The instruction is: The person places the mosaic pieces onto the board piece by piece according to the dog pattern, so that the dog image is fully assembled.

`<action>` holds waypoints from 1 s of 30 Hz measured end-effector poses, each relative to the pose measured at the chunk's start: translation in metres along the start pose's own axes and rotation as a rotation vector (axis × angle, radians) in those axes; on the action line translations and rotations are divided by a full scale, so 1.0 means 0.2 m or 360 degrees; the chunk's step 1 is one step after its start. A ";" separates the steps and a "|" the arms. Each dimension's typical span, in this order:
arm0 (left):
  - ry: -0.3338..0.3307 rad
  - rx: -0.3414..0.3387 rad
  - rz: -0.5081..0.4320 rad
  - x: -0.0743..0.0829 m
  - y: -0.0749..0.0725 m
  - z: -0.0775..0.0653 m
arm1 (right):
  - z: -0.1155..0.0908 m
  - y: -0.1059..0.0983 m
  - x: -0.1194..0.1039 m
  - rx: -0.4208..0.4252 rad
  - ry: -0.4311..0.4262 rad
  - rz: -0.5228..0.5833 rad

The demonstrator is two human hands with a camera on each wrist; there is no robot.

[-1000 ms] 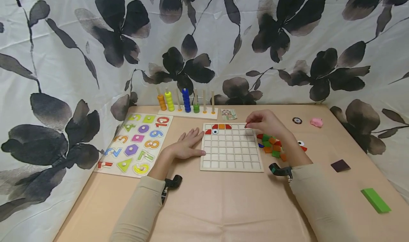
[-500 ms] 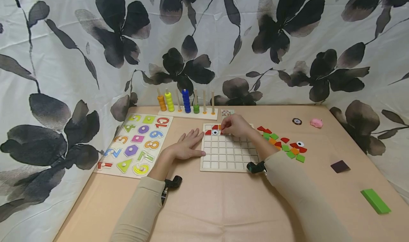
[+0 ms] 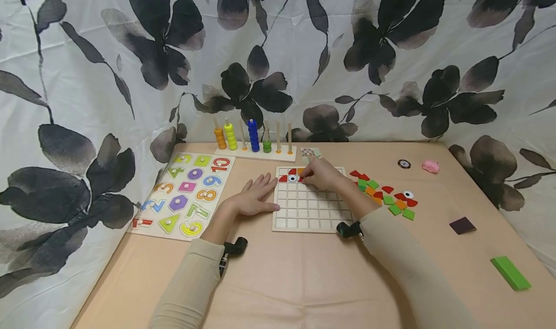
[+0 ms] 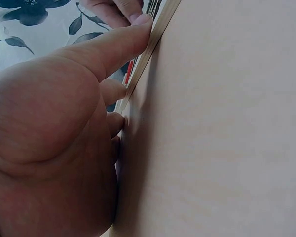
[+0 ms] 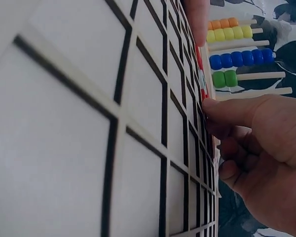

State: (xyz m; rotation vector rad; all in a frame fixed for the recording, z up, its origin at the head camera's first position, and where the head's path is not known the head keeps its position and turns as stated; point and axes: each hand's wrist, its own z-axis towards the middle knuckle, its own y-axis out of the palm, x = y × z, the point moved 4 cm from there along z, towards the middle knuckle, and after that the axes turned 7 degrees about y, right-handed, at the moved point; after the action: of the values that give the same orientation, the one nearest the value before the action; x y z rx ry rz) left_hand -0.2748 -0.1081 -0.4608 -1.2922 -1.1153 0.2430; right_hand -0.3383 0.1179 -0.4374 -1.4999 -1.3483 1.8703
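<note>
A white grid board [image 3: 312,211] lies flat in the middle of the table in the head view. My left hand [image 3: 249,199] rests at its left edge, fingers spread and thumb touching the rim. At the upper rows, my right hand [image 3: 325,175] pinches a small red tile [image 3: 299,179] at a cell beside a round eye tile [image 3: 293,178]; the fingers hide much of the red tile. Red and orange tiles fill several cells of the top left corner. In the right wrist view, the thumb and curled fingers of the right hand [image 5: 271,143] meet at the grid's surface.
Loose red, green and orange tiles [image 3: 388,200] lie right of the board. A number puzzle [image 3: 184,194] lies left; a bead stacker [image 3: 256,151] and a patterned card [image 3: 311,152] are behind. Further right are a pink pig [image 3: 430,167], a dark square [image 3: 463,226] and a green block [image 3: 510,273].
My right hand has moved left with the red tile, from the board's upper right to the filled cells, and has stayed there since half a second ago. The left hand has kept still.
</note>
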 end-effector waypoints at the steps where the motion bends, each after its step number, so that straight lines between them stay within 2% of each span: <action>1: -0.0001 0.0002 -0.0003 0.00 0.00 0.00 | 0.00 0.00 0.00 -0.0004 -0.0012 0.0006; 7: 0.0004 -0.0004 0.0008 0.00 -0.01 0.00 | -0.10 -0.08 0.05 0.0028 0.0022 0.0201; 12: 0.0009 0.0005 0.0015 -0.01 0.00 0.00 | -0.30 -0.29 0.16 0.0213 0.0023 0.0276; 15: 0.0015 0.0008 0.0023 -0.01 0.00 0.00 | -0.45 -0.43 0.26 0.0305 0.0132 0.0281; 17: 0.0014 0.0002 0.0028 -0.01 0.00 0.00 | -0.54 -0.50 0.35 0.0313 0.0245 0.0283; 23: 0.0014 0.0000 0.0010 -0.01 0.00 0.00 | -0.73 -0.61 0.61 0.0158 0.0497 0.0198; 27: 0.0020 0.0010 0.0005 -0.01 0.00 0.00 | -0.83 -0.63 0.73 0.0042 0.0586 0.0094; 30: 0.0023 0.0013 0.0003 0.00 0.00 0.00 | -0.87 -0.62 0.79 -0.0011 0.0661 0.0093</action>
State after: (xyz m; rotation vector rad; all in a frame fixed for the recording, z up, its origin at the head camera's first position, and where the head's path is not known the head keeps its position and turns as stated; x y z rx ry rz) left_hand -0.2757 -0.1083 -0.4613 -1.2860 -1.0999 0.2392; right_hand -0.2685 0.3735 -0.4095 -1.8219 -1.1251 1.4731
